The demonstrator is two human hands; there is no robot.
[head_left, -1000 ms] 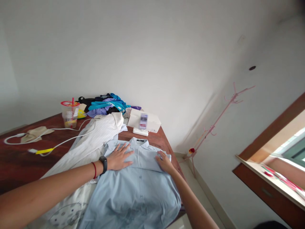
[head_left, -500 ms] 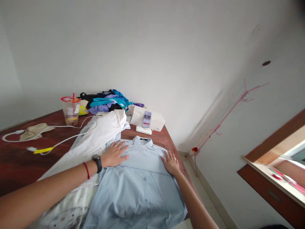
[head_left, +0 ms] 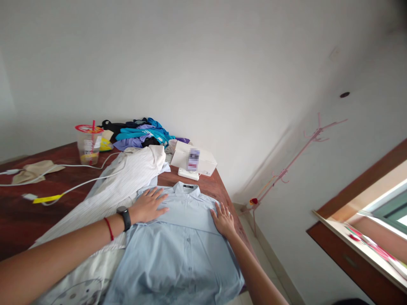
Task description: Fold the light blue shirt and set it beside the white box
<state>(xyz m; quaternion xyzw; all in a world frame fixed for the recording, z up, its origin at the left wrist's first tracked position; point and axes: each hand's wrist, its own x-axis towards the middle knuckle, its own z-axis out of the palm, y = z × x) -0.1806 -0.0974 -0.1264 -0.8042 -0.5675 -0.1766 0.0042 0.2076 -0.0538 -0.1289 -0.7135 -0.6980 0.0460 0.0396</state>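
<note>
A light blue button shirt lies flat, front up, on the dark wooden table, its collar toward the wall. My left hand rests palm down with fingers spread on the shirt's left shoulder; a black watch and a red string are on that wrist. My right hand lies flat, fingers apart, on the shirt's right shoulder near the table's right edge. Neither hand grips any cloth.
A white striped shirt lies crumpled left of the blue one, over a printed white garment. Behind are a pile of coloured clothes, a plastic cup with a straw, a white box, white cables and a beige cloth.
Both hands have slid slightly outward and toward me along the shirt's shoulders, staying flat on it. The view has shifted a little.
</note>
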